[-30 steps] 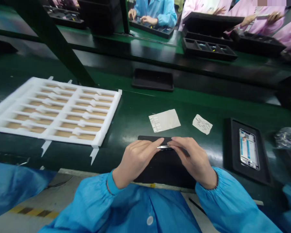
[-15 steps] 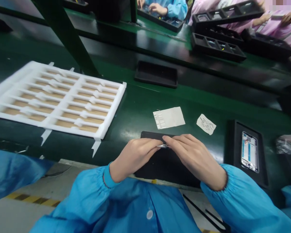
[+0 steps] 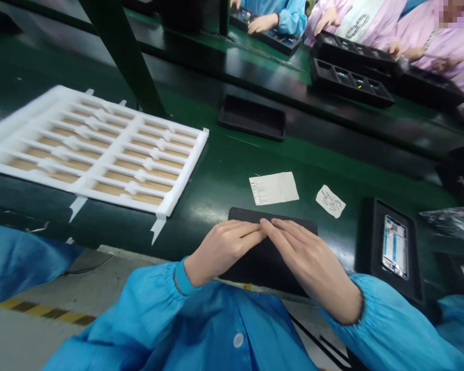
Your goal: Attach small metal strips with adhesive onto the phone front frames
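My left hand (image 3: 232, 247) and my right hand (image 3: 307, 257) meet over a black mat (image 3: 251, 263) at the table's front edge. Their fingertips touch, with the fingers curved downward and pressed close together. Whatever lies beneath them is hidden by the hands. Just beyond the mat lies a white sheet with a column of small strips (image 3: 276, 188), and right of it a scrap of paper with handwriting (image 3: 331, 201). To the right of my right hand, a phone frame with blue strips (image 3: 395, 247) rests in a black tray (image 3: 414, 275).
A white foam tray with slots (image 3: 170, 201) covers the left of the green table (image 3: 216, 170), beside a slanted green post (image 3: 139, 72). A shallow black tray (image 3: 251, 118) sits farther back. Co-workers' hands (image 3: 265, 23) and black divided trays (image 3: 351, 82) are across the bench. Clear plastic (image 3: 454, 221) lies at right.
The silver edge seen between my fingers half a second ago is now covered. My hands stay together over the mat. Across the bench, a co-worker's raised divided tray has been lowered.
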{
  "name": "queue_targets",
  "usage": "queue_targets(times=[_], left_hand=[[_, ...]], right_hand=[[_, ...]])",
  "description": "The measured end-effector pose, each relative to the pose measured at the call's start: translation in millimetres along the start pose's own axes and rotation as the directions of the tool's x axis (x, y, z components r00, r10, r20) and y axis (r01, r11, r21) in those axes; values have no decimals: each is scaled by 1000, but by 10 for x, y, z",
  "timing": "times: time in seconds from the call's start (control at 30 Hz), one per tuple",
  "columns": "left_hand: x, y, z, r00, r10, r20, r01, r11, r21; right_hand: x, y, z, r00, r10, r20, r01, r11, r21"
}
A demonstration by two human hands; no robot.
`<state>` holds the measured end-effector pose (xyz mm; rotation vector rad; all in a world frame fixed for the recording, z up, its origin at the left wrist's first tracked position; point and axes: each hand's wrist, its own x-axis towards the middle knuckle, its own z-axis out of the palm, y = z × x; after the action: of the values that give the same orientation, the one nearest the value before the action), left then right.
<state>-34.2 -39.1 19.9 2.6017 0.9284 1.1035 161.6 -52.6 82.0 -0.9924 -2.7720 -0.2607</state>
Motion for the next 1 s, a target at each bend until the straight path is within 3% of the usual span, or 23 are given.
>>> queue_targets(times=[0.23,0.5,0.57,0.67,0.73,0.9,1.0], left_hand=[[7,-4,16,998,39,-39,-36,997,73],[-26,-40,44,990,98,-102,-90,993,74],[-39,-41,45,989,109,-101,-102,992,76],[-42,-33,44,987,120,-104,-113,991,74],[-37,-26,46,988,118,-100,-111,991,69],[-42,-16,60,988,112,-108,-105,993,62],[-58,-21,62,987,113,-115,-108,993,51]], right_hand=[[-303,-135,330,953,237,-190,-217,969,119],[-406,-99,589,936,191,-296,-132,969,208],[-384,-86,607,910,262,-322,-153,933,326],[-314,-87,599,845,441,-303,-232,813,535],[-267,-87,591,825,484,-292,-247,773,584],[-234,-63,591,855,396,-336,-186,838,514],[-228,-42,547,860,424,-285,-190,783,593]])
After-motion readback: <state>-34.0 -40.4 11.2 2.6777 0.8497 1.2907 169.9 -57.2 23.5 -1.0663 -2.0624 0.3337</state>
